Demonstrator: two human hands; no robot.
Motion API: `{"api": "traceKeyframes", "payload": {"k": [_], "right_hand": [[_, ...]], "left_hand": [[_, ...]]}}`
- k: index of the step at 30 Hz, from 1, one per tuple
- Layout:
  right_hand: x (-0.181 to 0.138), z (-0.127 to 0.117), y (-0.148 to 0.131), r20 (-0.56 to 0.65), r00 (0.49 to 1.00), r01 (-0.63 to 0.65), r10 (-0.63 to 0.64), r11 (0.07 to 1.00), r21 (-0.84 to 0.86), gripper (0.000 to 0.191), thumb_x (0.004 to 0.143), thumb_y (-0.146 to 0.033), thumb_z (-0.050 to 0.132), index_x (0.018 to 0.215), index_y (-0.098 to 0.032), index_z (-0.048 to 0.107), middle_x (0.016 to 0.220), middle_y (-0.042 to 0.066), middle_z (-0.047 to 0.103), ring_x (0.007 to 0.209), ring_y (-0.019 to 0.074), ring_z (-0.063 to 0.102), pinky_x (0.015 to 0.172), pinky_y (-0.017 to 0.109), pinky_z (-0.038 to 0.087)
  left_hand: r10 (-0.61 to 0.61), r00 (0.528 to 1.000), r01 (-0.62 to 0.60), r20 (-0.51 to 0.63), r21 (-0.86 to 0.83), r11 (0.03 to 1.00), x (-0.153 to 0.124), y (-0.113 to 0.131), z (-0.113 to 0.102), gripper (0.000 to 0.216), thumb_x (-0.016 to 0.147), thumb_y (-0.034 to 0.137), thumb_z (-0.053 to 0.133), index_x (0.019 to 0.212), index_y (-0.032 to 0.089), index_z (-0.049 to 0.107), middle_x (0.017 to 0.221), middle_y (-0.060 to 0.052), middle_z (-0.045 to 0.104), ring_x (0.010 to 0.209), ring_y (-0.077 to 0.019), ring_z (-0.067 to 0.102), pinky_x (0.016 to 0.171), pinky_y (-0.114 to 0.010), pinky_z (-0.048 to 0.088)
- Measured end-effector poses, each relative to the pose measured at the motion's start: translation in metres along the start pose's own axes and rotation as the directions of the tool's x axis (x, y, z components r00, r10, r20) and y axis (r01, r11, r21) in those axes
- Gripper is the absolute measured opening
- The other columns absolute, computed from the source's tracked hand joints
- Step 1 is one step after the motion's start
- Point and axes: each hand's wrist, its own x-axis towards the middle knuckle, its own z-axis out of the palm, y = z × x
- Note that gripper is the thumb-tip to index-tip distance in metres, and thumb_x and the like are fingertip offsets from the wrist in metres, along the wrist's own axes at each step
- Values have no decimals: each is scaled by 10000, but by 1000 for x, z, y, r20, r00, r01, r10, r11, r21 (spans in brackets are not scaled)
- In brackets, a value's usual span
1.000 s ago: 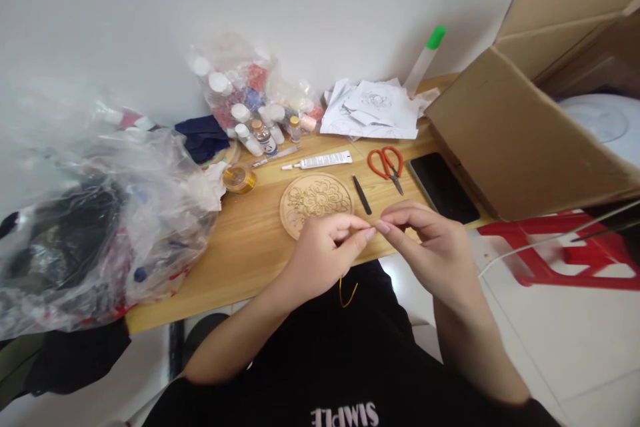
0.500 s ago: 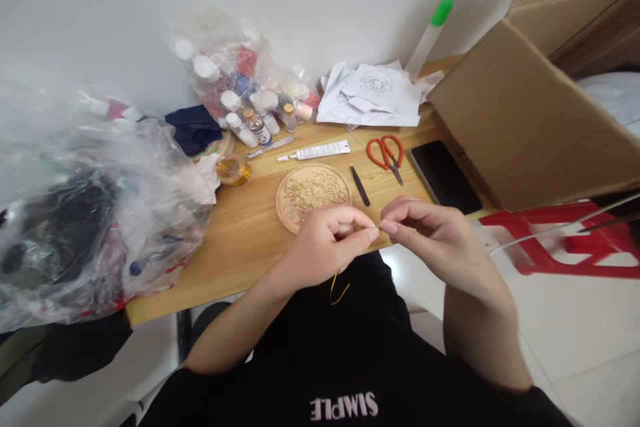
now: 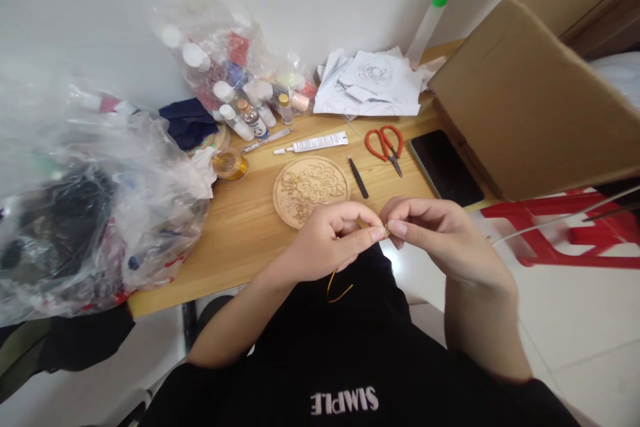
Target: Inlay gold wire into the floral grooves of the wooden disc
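Note:
My left hand (image 3: 327, 240) and my right hand (image 3: 435, 233) meet fingertip to fingertip just over the near edge of the wooden table (image 3: 240, 233). Both pinch a thin golden wire (image 3: 336, 287), whose loose end curls down below my left hand against my black shirt. Just beyond my left hand lies a round carved wooden disc (image 3: 310, 188) with a flower pattern. Black tweezers (image 3: 359, 177) lie to the right of the disc.
Red scissors (image 3: 384, 144), a black phone (image 3: 444, 169), a white glue tube (image 3: 313, 143), a spool of golden wire (image 3: 230, 164), a bag of small bottles (image 3: 235, 80) and paper sketches (image 3: 373, 83) lie further back. A big plastic bag (image 3: 85, 207) fills the left; a cardboard box (image 3: 530, 100) stands right.
The view has tilted so the table items sit higher. My fingertips have closed together on the wire; the wire's loose end has shifted slightly.

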Motion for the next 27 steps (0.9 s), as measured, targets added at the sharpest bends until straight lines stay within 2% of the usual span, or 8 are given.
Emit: {"api": "traceKeyframes", "payload": {"k": [5, 10, 13, 18, 23, 27], "right_hand": [[0, -1, 1, -32, 999, -6, 6, 1000, -14, 265, 792, -387, 701, 640, -184, 624, 590, -10, 543, 576, 101, 470, 517, 241, 358], [-1, 2, -1, -85, 996, -8, 0, 995, -94, 270, 778, -406, 709, 662, -175, 631, 620, -3, 564, 587, 103, 480, 531, 244, 376], [-1, 4, -3, -118, 993, 7, -30, 981, -196, 264, 789, -402, 691, 678, -170, 632, 654, 9, 598, 618, 114, 511, 563, 253, 398], [-2, 3, -6, -90, 992, 58, -94, 937, -343, 224, 820, -369, 655, 708, -175, 644, 681, 11, 623, 634, 117, 543, 565, 245, 414], [-2, -1, -5, -47, 997, 37, -58, 934, -355, 229, 816, -387, 659, 718, -181, 647, 683, 11, 621, 632, 118, 544, 546, 238, 419], [-4, -3, -2, -34, 998, 39, -56, 926, -375, 206, 812, -374, 668, 723, -189, 652, 722, 22, 641, 666, 128, 572, 562, 239, 441]], "left_hand": [[21, 998, -10, -65, 157, 988, -4, -4, 1, 150, 869, 307, 586, 828, 164, 606, 473, 80, 449, 359, -37, 379, 344, -159, 244], [118, 982, -50, -147, 400, 915, -7, -7, 5, 173, 901, 320, 560, 861, 176, 646, 595, 43, 549, 489, -61, 504, 460, -181, 362], [135, 977, -38, -164, 491, 870, -6, -8, 6, 174, 916, 302, 531, 841, 180, 631, 570, 54, 538, 493, -64, 508, 487, -188, 378], [139, 980, -48, -146, 501, 864, -4, -7, 5, 155, 914, 257, 523, 807, 189, 611, 593, 56, 562, 534, -70, 531, 526, -196, 406], [146, 982, -66, -119, 506, 860, -4, -6, 5, 163, 905, 222, 523, 771, 187, 608, 644, 53, 582, 543, -62, 540, 520, -194, 409], [172, 973, -70, -156, 509, 858, -5, -11, 5, 137, 908, 246, 526, 818, 195, 617, 633, 54, 598, 528, -70, 552, 512, -203, 418]]}}
